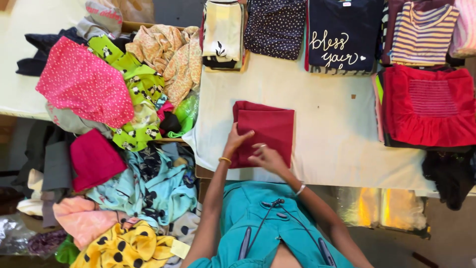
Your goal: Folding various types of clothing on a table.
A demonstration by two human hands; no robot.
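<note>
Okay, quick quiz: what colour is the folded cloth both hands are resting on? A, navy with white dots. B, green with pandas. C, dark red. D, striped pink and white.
C: the left hand and right hand both lie on a plain dark red folded cloth on the white table; the other fabrics lie away from them.
</note>
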